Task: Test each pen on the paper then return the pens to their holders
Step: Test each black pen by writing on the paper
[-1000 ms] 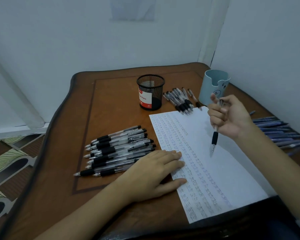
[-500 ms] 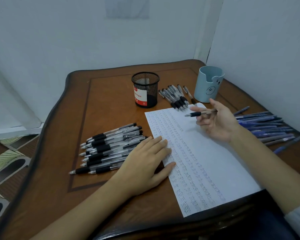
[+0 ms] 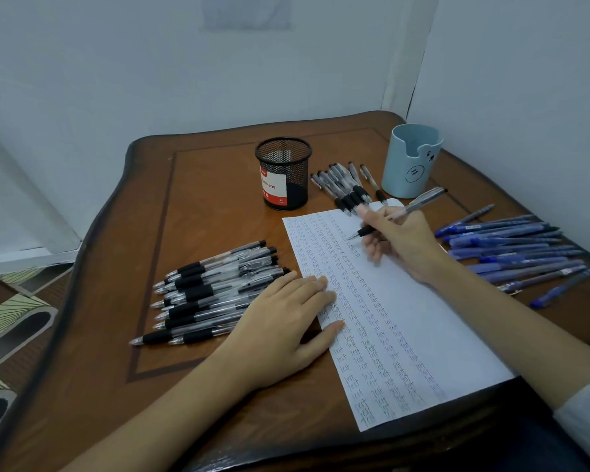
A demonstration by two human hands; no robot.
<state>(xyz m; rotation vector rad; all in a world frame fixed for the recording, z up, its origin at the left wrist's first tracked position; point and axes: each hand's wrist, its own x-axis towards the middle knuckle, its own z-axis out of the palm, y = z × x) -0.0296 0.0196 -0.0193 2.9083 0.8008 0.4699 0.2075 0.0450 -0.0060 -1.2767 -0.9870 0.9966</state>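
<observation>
Right hand: the right hand (image 3: pixel 401 241) pinches one black pen (image 3: pixel 397 215) in a writing grip, fingers pressed tight around it.
Pen tip: it points down and left, right at the paper (image 3: pixel 406 321), near the top of the written rows. I cannot tell if it touches.
Left hand: the left hand (image 3: pixel 285 327) lies flat with fingers spread a little. It holds nothing. Its fingertips press on the left edge of the paper.
Paper: one white sheet, lying slanted on the table (image 3: pixel 198 192). The word "test" is written on it over and over in many rows.
Black pens, left pile: a pile of black pens (image 3: pixel 212 292) lies just beside the left hand, about ten, but they overlap and I cannot count them all.
Black pens, far pile: a small bunch of black pens (image 3: pixel 346 185) lies between the two holders, about seven.
Blue pens: a heap of blue pens (image 3: pixel 515 252) lies to the right of the right arm, more than ten.
Holders: two. One black mesh cup (image 3: pixel 283 173) with a red and white label, and one light blue cup (image 3: pixel 411 161) with a face on it. Both stand upright at the far side.
In the way: the right hand hides the top right part of the paper.
</observation>
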